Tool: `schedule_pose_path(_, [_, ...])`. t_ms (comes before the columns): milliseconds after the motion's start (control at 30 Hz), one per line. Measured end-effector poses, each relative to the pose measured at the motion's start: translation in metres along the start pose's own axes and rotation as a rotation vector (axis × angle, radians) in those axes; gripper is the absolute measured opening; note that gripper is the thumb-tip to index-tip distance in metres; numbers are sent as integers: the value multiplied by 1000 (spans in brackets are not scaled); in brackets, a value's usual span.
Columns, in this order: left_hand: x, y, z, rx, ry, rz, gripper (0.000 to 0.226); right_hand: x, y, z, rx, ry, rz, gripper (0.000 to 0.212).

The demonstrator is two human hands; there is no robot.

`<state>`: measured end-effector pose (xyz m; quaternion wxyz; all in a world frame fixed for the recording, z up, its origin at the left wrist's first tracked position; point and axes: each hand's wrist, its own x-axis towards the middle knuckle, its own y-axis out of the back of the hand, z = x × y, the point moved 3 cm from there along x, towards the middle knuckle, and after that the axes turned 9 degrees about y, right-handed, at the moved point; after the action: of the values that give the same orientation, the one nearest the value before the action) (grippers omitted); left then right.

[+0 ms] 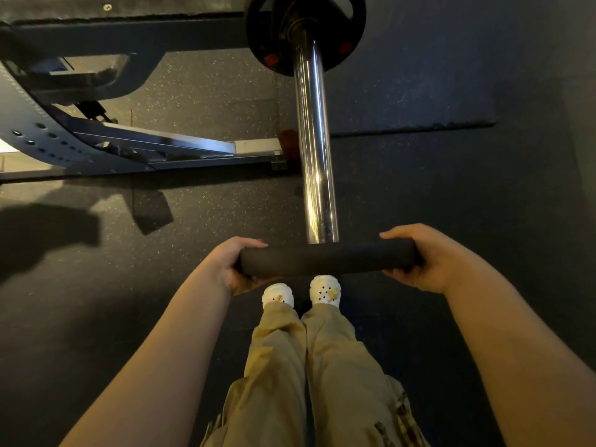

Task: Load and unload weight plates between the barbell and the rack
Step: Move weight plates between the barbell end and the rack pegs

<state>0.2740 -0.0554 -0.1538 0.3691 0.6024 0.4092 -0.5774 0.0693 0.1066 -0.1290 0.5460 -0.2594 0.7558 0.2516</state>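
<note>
Now the rack frame (96, 146) fills the upper left of the frame, and one chrome barbell sleeve (314, 150) runs straight up the centre, long axis top to bottom, carrying one black plate (342, 33) at the top edge. Across its near end, edge-on, sits a second black plate (327, 257), lying left to right in the picture. Left hand (237, 264) grips its left rim, right hand (422, 258) its right. Two white clogs (301, 293) peek out below.

No legible text or labels anywhere.
</note>
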Motion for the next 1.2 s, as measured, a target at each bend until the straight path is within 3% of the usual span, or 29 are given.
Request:
schedule_pose_path(200, [-2, 0, -11, -34, -84, 37, 30, 2, 0, 11, 146, 54, 96, 17])
schedule_pose_path(433, [5, 0, -11, -18, -96, 39, 22, 5, -2, 8, 106, 65, 62, 11])
schedule_pose_path(533, [6, 1, -16, 1, -105, 41, 21, 5, -2, 7, 70, 64, 27, 27])
schedule_pose_path(633, [8, 2, -25, -23, -120, 44, 20, 3, -2, 4, 72, 85, 1, 29])
schedule_pose_path(800, [39, 6, -41, -330, -252, -205, 55, 11, 2, 6, -96, 115, -15, 26])
schedule_pose_path(867, [54, 0, -47, -534, -307, -211, 60, 13, 1, 10, -173, 268, -14, 33])
schedule_pose_path(967, [68, -14, -48, -775, -348, -189, 60, 9, -2, 22, -300, 708, -31, 46])
schedule_pose_path(1067, [73, -18, -44, -857, -357, -148, 62, -3, 1, 28, -454, 1123, -78, 60])
schedule_pose_path(1200, [67, -21, -46, -888, -345, -102, 57, -18, -13, 16, -801, 1423, -120, 65])
